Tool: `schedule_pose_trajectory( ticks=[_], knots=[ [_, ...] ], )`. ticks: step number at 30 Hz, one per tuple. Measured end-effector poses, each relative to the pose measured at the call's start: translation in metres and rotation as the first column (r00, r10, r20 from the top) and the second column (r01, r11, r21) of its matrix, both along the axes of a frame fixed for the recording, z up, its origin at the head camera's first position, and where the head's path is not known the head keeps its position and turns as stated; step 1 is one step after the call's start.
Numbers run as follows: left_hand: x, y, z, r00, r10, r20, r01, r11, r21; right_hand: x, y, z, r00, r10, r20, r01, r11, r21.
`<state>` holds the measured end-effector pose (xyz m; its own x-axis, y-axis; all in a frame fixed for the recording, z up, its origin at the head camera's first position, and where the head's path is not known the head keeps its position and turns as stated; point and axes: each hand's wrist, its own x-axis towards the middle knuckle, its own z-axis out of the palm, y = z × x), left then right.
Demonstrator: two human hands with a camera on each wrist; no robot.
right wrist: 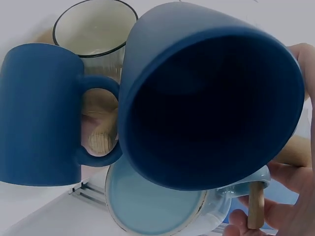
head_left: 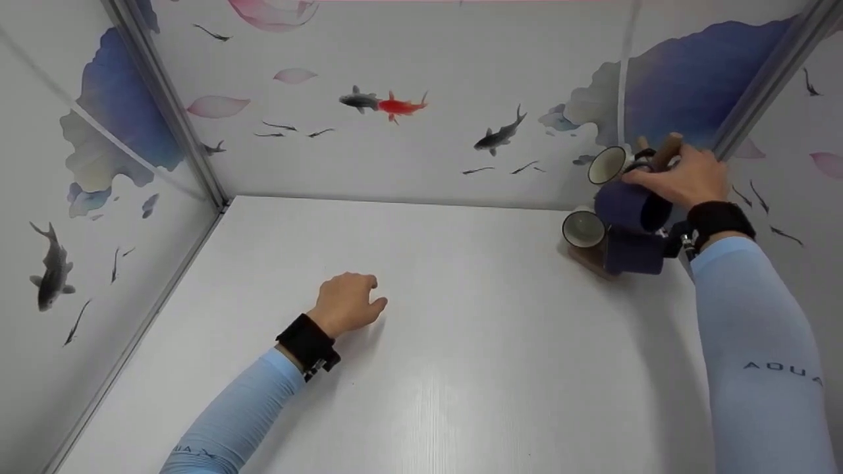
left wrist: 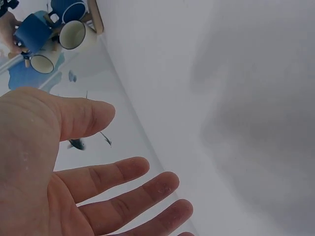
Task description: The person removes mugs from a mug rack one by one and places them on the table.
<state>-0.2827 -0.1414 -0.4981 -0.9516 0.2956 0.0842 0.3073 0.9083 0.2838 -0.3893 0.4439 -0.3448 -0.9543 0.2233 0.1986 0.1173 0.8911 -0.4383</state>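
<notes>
A wooden mug rack [head_left: 596, 262] stands at the table's back right, with mugs hanging on it. My right hand [head_left: 698, 178] grips the upper blue mug [head_left: 619, 205], thumb along its side and fingers by a wooden peg [head_left: 670, 146]. In the right wrist view this blue mug [right wrist: 167, 24] has its open mouth toward the camera. Below it hangs another blue mug [head_left: 633, 252], its handle by a peg end [right wrist: 101, 140]. Two white mugs with dark rims, one upper [head_left: 607, 164] and one lower [head_left: 583, 228], face left. My left hand [head_left: 346, 304] hovers over the table, fingers loosely spread, holding nothing.
The white table [head_left: 428, 368] meets a back wall [head_left: 408, 158] printed with fish and petals. Metal frame posts stand at the left corner [head_left: 171, 112] and right corner [head_left: 767, 79]. The rack is close to the back wall and right side.
</notes>
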Motion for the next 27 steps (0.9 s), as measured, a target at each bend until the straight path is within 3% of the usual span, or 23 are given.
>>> schedule_pose_trajectory(
  ticks=[8, 13, 20, 27],
  knots=[
    [0.0, 0.011, 0.001, 0.999, -0.045, -0.001, 0.045, 0.999, 0.004, -0.002, -0.001, -0.006, 1.0, -0.006, -0.018, 0.005, 0.999, -0.045],
    [-0.004, 0.028, 0.01, 0.994, -0.11, -0.026, 0.11, 0.994, -0.003, 0.0, -0.004, -0.004, 1.0, -0.023, -0.008, 0.023, 0.998, -0.062],
    [-0.013, 0.079, 0.035, 0.976, -0.212, -0.048, 0.213, 0.977, 0.014, 0.004, -0.009, -0.004, 0.998, -0.056, -0.017, 0.054, 0.994, -0.095],
    [-0.014, 0.136, 0.055, 0.95, -0.292, -0.113, 0.288, 0.956, -0.052, 0.009, -0.011, -0.007, 0.998, -0.053, -0.039, 0.047, 0.989, -0.14]
  ],
)
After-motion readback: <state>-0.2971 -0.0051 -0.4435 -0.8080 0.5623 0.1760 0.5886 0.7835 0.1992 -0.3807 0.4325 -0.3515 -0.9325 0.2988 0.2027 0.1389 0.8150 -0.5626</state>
